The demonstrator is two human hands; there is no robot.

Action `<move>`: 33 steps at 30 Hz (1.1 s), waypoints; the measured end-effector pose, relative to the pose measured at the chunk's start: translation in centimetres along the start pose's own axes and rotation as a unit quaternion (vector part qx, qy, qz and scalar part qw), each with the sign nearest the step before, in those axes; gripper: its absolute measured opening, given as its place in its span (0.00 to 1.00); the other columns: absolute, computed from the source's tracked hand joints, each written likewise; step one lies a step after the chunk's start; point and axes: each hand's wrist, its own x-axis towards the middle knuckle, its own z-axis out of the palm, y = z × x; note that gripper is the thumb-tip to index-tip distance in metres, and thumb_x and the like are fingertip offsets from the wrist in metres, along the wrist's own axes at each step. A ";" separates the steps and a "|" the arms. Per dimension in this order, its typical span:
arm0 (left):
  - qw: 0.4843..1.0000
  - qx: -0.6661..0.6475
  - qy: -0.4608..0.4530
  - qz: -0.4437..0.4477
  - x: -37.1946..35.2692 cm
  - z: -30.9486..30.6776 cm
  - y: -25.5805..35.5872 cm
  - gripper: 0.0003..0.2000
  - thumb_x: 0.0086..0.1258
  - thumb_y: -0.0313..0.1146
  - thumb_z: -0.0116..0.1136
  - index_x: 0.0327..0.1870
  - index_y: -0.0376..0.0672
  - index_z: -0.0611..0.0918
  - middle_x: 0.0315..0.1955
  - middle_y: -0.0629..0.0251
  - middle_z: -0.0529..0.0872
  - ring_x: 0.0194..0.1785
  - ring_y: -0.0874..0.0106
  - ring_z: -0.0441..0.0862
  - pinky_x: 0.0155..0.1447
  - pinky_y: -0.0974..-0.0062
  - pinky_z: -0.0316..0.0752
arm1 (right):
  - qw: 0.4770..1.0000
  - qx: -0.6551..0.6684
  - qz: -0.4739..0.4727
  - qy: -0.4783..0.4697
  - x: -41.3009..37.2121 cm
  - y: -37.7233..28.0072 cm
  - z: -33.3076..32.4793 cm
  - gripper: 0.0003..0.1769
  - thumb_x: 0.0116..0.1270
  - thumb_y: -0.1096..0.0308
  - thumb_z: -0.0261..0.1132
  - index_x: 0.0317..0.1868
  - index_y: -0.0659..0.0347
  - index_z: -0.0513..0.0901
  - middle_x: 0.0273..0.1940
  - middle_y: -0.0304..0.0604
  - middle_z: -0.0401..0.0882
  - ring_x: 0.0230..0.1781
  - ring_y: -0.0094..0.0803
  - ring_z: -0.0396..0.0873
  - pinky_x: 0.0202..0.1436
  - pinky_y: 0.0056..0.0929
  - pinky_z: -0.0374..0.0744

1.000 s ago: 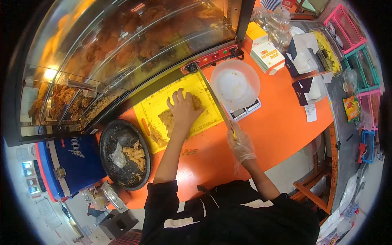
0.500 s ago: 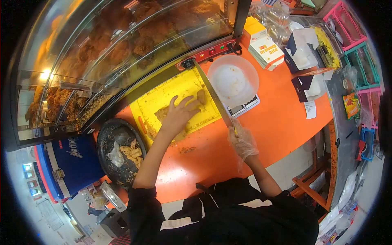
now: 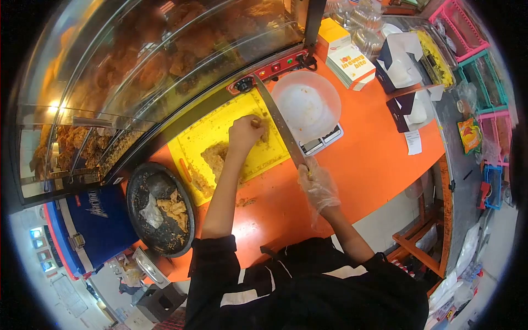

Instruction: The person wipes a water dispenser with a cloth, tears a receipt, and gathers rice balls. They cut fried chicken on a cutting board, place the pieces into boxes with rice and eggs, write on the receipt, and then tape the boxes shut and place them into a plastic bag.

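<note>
Head view: on the yellow cutting board (image 3: 204,133), the bare left hand (image 3: 245,133) curls over a fried piece (image 3: 260,130), while the gloved right hand (image 3: 317,185), just off the board's right edge, clamps the handle of the long blade (image 3: 278,124).

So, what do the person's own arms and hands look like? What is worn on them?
The right hand wears a thin, clear, loose plastic glove, crinkled at the wrist. The left hand is bare. Both arms have black sleeves that end near the elbows.
</note>
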 end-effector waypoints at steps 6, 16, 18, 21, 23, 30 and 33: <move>0.995 0.037 0.046 -0.086 -3.3 0.1 -0.3 0.15 0.53 0.40 0.64 0.36 0.37 0.84 0.25 0.54 0.85 0.31 0.63 0.84 0.40 0.70 0.77 | 0.994 -0.102 0.003 -0.037 0.8 -0.1 2.5 0.09 0.66 0.63 0.50 0.39 0.60 0.70 0.22 0.53 0.75 0.24 0.51 0.75 0.27 0.46 0.71; 0.995 0.002 0.090 -0.052 -4.2 0.4 -0.4 0.13 0.53 0.37 0.64 0.31 0.34 0.85 0.24 0.50 0.84 0.29 0.58 0.83 0.38 0.67 0.78 | 0.967 -0.248 0.018 -0.064 1.0 -2.3 3.5 0.08 0.68 0.66 0.47 0.39 0.61 0.69 0.31 0.55 0.78 0.35 0.53 0.79 0.34 0.47 0.78; 0.994 -0.016 0.085 -0.072 -4.3 0.5 -0.5 0.14 0.53 0.38 0.65 0.32 0.34 0.84 0.25 0.49 0.83 0.29 0.58 0.83 0.38 0.67 0.77 | 0.966 -0.248 0.034 -0.070 1.3 -2.4 3.5 0.08 0.68 0.66 0.47 0.39 0.61 0.69 0.32 0.55 0.78 0.35 0.52 0.80 0.34 0.46 0.78; 0.992 -0.029 0.106 -0.059 -4.4 0.7 -0.7 0.14 0.53 0.37 0.66 0.32 0.33 0.84 0.24 0.49 0.83 0.29 0.57 0.83 0.37 0.67 0.77 | 0.962 -0.261 0.035 -0.068 1.3 -2.1 3.8 0.08 0.68 0.66 0.47 0.40 0.60 0.69 0.33 0.55 0.78 0.36 0.52 0.79 0.34 0.46 0.78; 0.991 -0.034 0.111 -0.059 -4.4 0.9 -0.9 0.14 0.53 0.37 0.66 0.32 0.33 0.84 0.24 0.49 0.83 0.29 0.57 0.82 0.37 0.67 0.76 | 0.959 -0.275 0.019 -0.062 1.3 -2.1 3.9 0.09 0.68 0.65 0.46 0.41 0.60 0.69 0.34 0.56 0.78 0.36 0.53 0.79 0.35 0.47 0.78; 0.992 -0.059 0.094 -0.062 -4.6 0.8 -1.2 0.12 0.53 0.34 0.65 0.33 0.34 0.84 0.24 0.49 0.83 0.27 0.57 0.81 0.36 0.66 0.74 | 0.959 -0.278 0.024 -0.055 1.2 -2.3 4.4 0.07 0.67 0.66 0.49 0.40 0.60 0.68 0.32 0.55 0.78 0.36 0.53 0.80 0.35 0.47 0.78; 0.991 -0.042 0.118 -0.048 -4.6 0.9 -1.1 0.11 0.53 0.33 0.65 0.33 0.34 0.84 0.22 0.50 0.83 0.26 0.57 0.81 0.35 0.65 0.75 | 0.960 -0.276 0.015 -0.040 1.1 -2.3 4.5 0.06 0.66 0.66 0.50 0.40 0.59 0.68 0.31 0.53 0.78 0.34 0.51 0.80 0.34 0.45 0.79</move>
